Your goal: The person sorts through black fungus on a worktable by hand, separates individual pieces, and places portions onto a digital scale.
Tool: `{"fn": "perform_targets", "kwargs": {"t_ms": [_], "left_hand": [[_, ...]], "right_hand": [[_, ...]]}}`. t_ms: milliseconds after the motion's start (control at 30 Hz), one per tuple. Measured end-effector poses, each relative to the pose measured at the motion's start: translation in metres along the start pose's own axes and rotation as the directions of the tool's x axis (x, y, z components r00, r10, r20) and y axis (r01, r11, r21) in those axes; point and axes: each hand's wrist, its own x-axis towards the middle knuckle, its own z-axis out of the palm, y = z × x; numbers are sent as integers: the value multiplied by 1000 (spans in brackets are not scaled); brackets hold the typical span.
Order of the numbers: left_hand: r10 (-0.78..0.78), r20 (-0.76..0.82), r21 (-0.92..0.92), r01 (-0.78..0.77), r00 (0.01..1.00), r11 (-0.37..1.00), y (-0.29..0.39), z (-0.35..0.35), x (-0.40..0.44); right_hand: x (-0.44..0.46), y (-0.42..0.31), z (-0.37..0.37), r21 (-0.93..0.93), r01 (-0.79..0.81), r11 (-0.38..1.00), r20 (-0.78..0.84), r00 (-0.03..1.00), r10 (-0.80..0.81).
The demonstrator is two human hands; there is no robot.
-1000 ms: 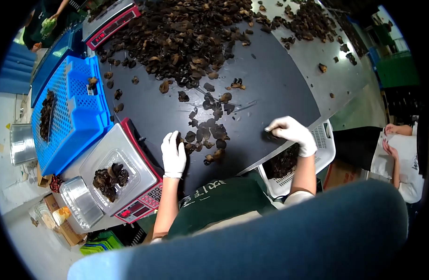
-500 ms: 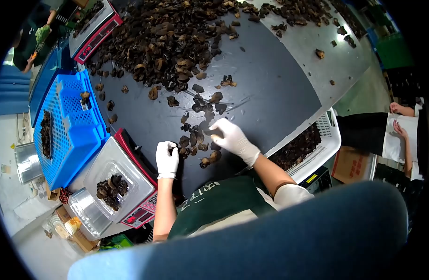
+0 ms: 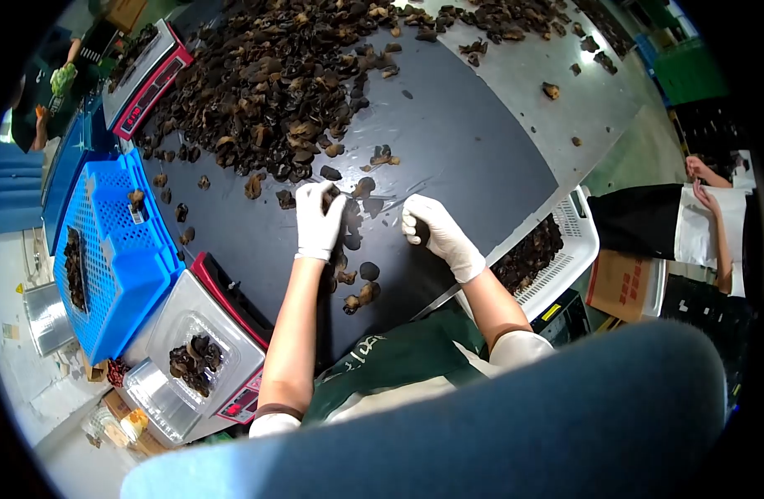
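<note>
Dark wood ear mushrooms (image 3: 265, 108) are heaped on the dark grey table mat, with loose pieces scattered nearer to me. My left hand (image 3: 318, 223), in a white glove, is over these loose pieces, its thumb and fingers pinched around a dark wood ear mushroom (image 3: 330, 198). To its right, my gloved right hand (image 3: 442, 237) curls closed, and a dark bit of wood ear mushroom (image 3: 417, 234) shows between its fingers. A few loose wood ear mushrooms (image 3: 363, 297) lie on the mat below and between my hands.
On the left, a scale (image 3: 253, 349) bears a clear plastic box (image 3: 170, 341) with mushrooms in it. Blue baskets (image 3: 120, 249) stand behind it, near another red scale (image 3: 153, 87). A white basket (image 3: 583, 241) of mushrooms sits right. Other people's hands (image 3: 704, 183) show at both sides.
My left hand has moved up and right over the loose pieces and pinched one. My right hand has shifted right, away from the pieces, with its fingers curled in. The view has shifted slightly.
</note>
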Motion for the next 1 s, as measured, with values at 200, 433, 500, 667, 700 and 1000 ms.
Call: {"fn": "perform_targets", "kwargs": {"t_ms": [200,433,500,667,700,1000], "left_hand": [[-262,26,-78,264,965,961,0,-12,-30],[-626,285,-910,409,726,60,1,-62,-22],[-586,229,-752,523,777,400,7,-57,-22],[-173,198,127,150,965,981,31,-17,-35],[-142,209,199,100,968,975,37,-13,-40],[-85,223,313,11,971,950,40,-8,-64]], "right_hand": [[48,1,24,-792,248,557,-10,908,-418],[84,0,31,-942,268,202,122,834,-539],[84,-5,21,-797,337,502,24,847,-531],[78,-1,-11,-381,393,837,-85,887,-455],[76,-3,-10,-384,399,833,-80,884,-461],[113,3,61,-905,375,200,175,758,-629]]}}
